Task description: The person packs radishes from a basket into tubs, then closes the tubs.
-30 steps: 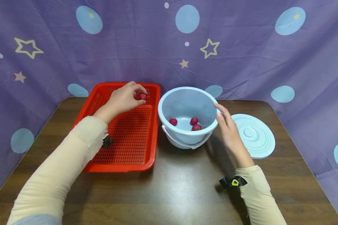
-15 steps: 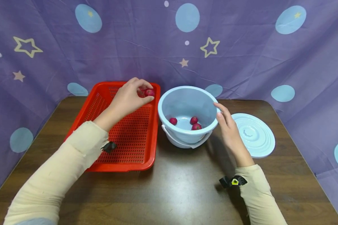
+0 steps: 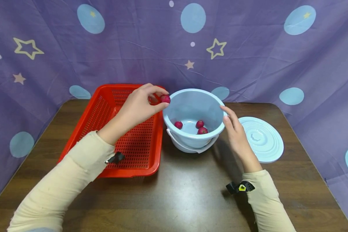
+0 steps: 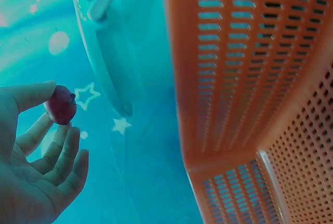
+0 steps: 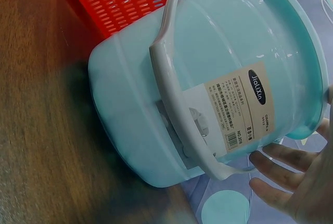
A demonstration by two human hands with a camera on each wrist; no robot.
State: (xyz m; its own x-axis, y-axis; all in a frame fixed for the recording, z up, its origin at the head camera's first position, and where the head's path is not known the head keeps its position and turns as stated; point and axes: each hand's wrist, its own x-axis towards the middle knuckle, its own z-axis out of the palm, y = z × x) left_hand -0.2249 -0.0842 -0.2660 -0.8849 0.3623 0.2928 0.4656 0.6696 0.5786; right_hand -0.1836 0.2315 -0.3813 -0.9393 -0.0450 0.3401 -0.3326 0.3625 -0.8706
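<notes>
My left hand (image 3: 140, 103) pinches a small round red radish (image 3: 165, 99) between thumb and fingertips, at the red basket's back right corner beside the bucket's left rim. In the left wrist view the same radish (image 4: 61, 105) shows a short dark stem, and the lower fingers spread loosely. The light blue bucket (image 3: 191, 143) stands upright with 3 radishes on its floor, one of them a radish (image 3: 202, 130) near the front. My right hand (image 3: 236, 135) touches the bucket's right rim with fairly straight fingers (image 5: 278, 169); part of it is cut off in the right wrist view.
A red perforated basket (image 3: 155, 154) stands left of the bucket, partly behind my left arm. The bucket's pale handle (image 3: 198, 150) hangs down at the front. Right of the bucket a light blue lid (image 3: 262, 140) lies flat on the brown wooden table (image 3: 177, 199). A purple curtain (image 3: 150, 42) hangs behind.
My left hand has carried the radish rightward from above the basket to the bucket's left rim. My right hand and the bucket have stayed in place.
</notes>
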